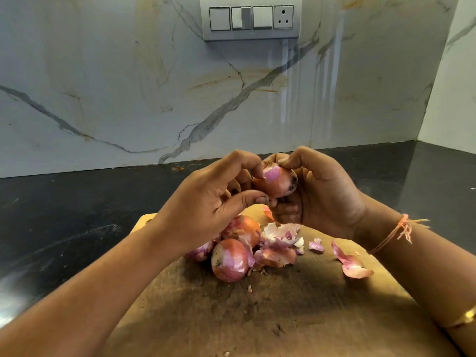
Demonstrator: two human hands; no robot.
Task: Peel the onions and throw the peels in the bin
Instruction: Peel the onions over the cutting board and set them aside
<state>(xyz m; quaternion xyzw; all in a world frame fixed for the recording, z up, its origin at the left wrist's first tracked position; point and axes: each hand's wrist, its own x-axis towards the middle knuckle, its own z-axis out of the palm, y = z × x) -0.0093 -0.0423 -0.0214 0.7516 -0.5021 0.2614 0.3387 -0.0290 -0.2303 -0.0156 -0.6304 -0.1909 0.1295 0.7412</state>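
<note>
The left hand (213,202) pinches the skin of one held onion (275,182). Three other onions (228,260) lie clustered on the cutting board (231,318) below. The right hand (322,194) grips the held onion, and loose peels (353,265) lie scattered to the right.
</note>
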